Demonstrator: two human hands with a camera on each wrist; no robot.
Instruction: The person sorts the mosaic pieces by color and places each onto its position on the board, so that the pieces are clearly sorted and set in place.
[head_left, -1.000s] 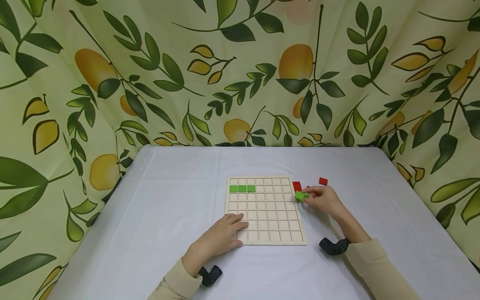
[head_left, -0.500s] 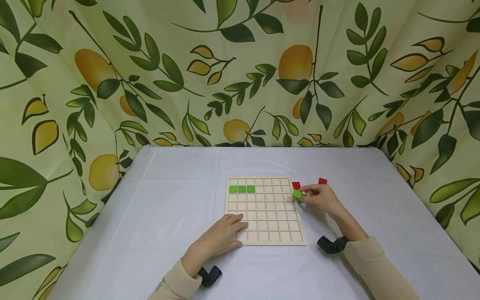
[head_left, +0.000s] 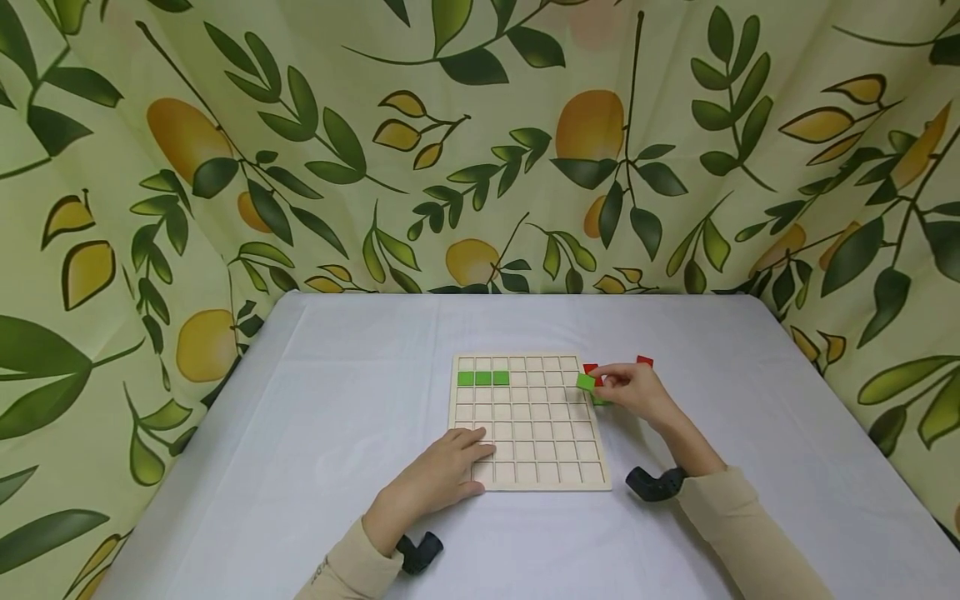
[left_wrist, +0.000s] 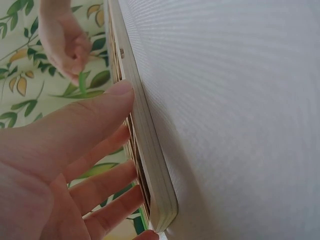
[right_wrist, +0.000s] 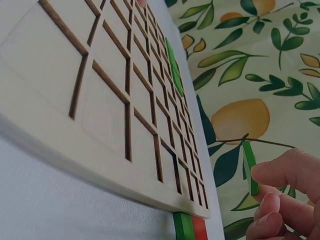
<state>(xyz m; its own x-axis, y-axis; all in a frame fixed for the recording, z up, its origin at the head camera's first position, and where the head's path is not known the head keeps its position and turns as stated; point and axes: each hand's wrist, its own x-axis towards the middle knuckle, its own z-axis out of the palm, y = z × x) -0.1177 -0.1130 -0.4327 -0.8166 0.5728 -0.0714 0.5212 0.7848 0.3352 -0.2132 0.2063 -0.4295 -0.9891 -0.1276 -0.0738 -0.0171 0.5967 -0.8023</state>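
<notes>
A wooden grid board (head_left: 534, 431) lies flat on the table, with three green square tiles (head_left: 483, 378) in a row near its far left corner. My left hand (head_left: 441, 472) rests on the board's near left part, fingers spread over the cells and thumb at the near edge. In my right hand (head_left: 636, 392) a green square tile (right_wrist: 250, 168) is pinched between thumb and forefinger, raised off the table by the board's right edge. Red tiles (head_left: 645, 361) and another green tile (right_wrist: 184, 227) lie on the cloth beside that edge, partly hidden by the right hand.
White cloth (head_left: 360, 375) covers the table. Behind it and at the sides hangs a curtain (head_left: 420, 192) printed with leaves and fruit. Each wrist wears a black camera mount (head_left: 654, 483).
My right hand has moved slightly left, carrying the pinched green tile up from beside the board to its right edge. The left hand has stayed in place.
</notes>
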